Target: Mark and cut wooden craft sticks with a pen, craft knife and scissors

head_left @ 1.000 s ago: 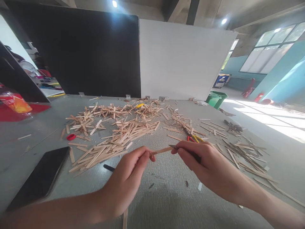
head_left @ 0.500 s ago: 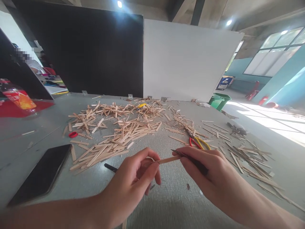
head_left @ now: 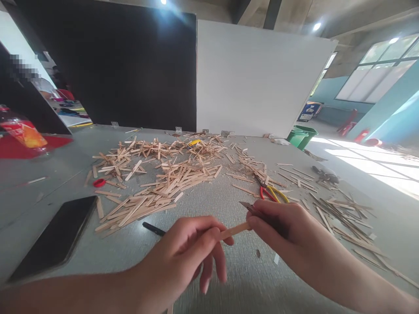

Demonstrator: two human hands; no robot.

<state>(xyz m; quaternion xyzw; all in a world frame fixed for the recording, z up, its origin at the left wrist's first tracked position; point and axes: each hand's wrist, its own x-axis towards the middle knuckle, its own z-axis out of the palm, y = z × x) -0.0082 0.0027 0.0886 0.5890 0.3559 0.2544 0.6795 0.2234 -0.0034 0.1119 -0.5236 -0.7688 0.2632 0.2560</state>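
My left hand (head_left: pixel 193 248) pinches a smooth, flat wooden stick (head_left: pixel 235 231); my right hand (head_left: pixel 294 231) grips a dark craft knife (head_left: pixel 246 205) and steadies the stick's other end. The stick spans both hands above the streaky grey table (head_left: pixel 212 200). Best to brace it firmly, fingertips clear of the pointed blade.

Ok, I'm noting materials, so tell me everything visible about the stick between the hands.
The stick is a narrow, flat, pale strip, seemingly wood. It slants slightly up towards the right hand, above the grey table. The left hand pinches one end; the right hand, also holding a dark knife, holds the other. Fingers hide both tips.
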